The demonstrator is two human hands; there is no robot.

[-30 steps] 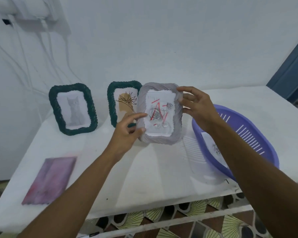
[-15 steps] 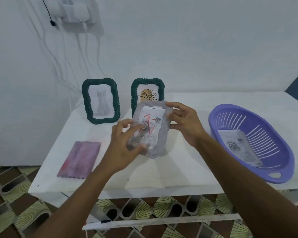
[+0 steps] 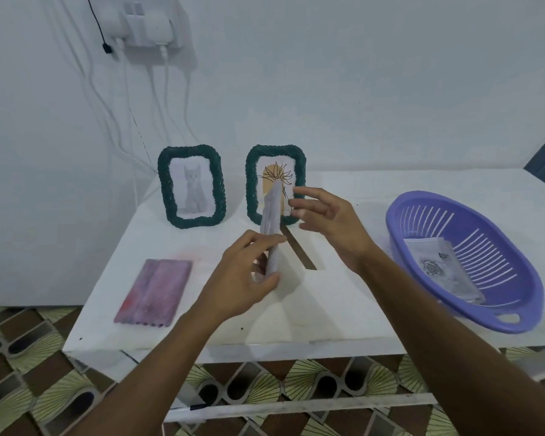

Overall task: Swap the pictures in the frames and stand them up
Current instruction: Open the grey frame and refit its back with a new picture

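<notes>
Holds grey rope-rim pic frame (image 3: 272, 215) edge-on w/ L hand (image 3: 249, 278) | R hand (image 3: 326, 215) spread, empty | prob light, stiff: take by rim sides

The grey frame (image 3: 272, 215) stands upright and edge-on, left of the purple basket (image 3: 400, 243), gripped low by the left hand (image 3: 243, 278). Farther left of the basket two green frames stand upright, the plant-drawing frame (image 3: 276, 151) and then the cat frame (image 3: 191, 151). The pink-purple panel (image 3: 155, 292) lies flat, farthest left. A rose picture (image 3: 438, 269) lies inside the basket.
</notes>
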